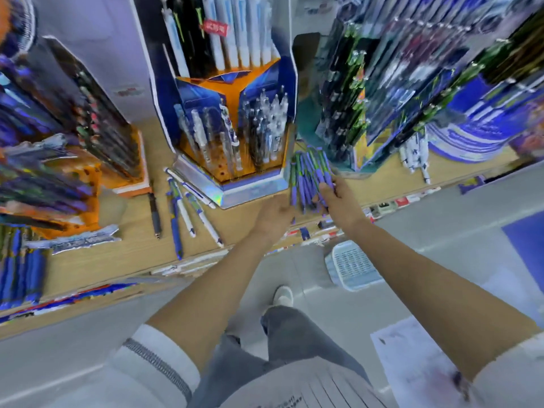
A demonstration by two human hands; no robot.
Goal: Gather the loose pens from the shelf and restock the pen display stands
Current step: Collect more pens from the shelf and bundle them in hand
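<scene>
Head view, near to far: both forearms extend forward from rolled-up sleeves over the floor, where a pale basket (350, 265) stands below the shelf edge. The right hand (338, 201) is raised at the shelf front, thumb laid across a bundle of purple pens (309, 178). Its grip is clamped on that bundle, which points up and away. The left hand (273, 214) sits just left of the bundle, at its near ends. Its fingers are hidden, so the state of that grip cannot be determined.

Step in hand, by judgement: gathering and squaring the collected pens. Several loose pens (182, 210) lie on the wooden shelf (123, 254), left of the hands. Beyond them stands the blue-and-orange display stand (250, 187), partly filled, with bare holes in its base. The next move calls for either collecting the loose pens or feeding the bundle upright into a matching stand.
</scene>
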